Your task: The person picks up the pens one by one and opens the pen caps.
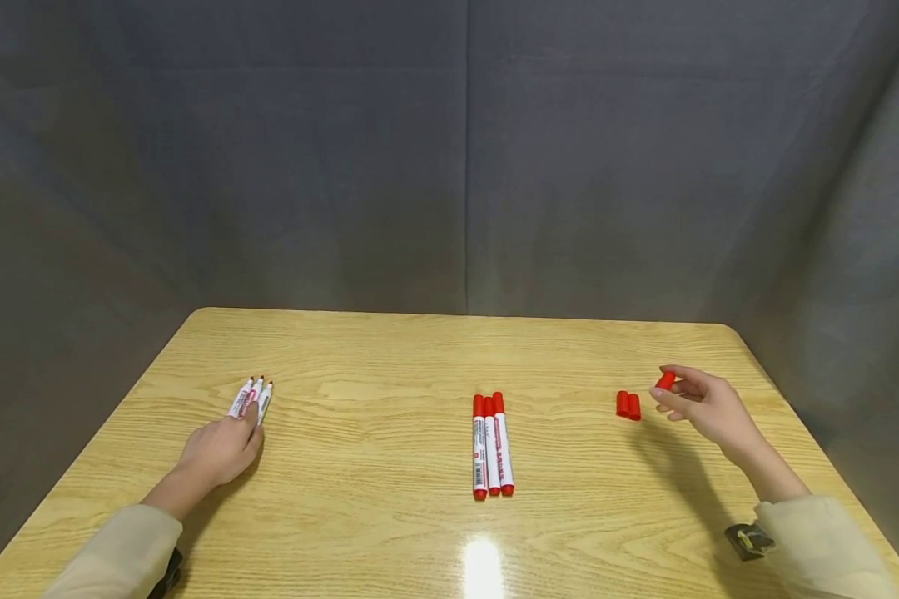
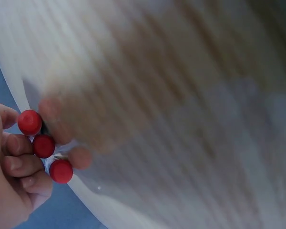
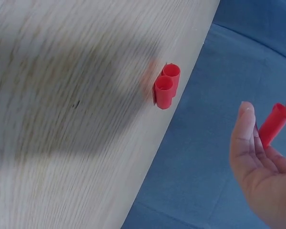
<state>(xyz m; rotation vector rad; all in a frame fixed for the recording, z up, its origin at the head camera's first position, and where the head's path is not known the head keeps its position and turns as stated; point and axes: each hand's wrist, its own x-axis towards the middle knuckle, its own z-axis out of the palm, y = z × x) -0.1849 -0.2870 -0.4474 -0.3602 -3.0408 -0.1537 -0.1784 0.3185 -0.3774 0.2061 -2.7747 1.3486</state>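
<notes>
R hand (image 1: pixel 700 408) pinches a cap (image 1: pixel 665 381) by its sides, prob. for steadiness, near 2 more caps (image 1: pixel 623 404). Fingers of L hand (image 1: pixel 221 449) bend at 3 uncapped pens (image 1: pixel 240 399) on table (image 1: pixel 374 449), lined up prob. vs. rolling; can't tell if clamped.

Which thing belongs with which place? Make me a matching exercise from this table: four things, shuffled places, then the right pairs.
Things
1. Capped markers
2. Lone cap
3. Uncapped markers
4. Pair of caps

Places
A. Lying on the table, close to the right hand
B. At the left hand
C. Lying side by side about midway between the two hands
D. Held off the table in the right hand's fingers

Pairs: 1-C, 2-D, 3-B, 4-A
</notes>
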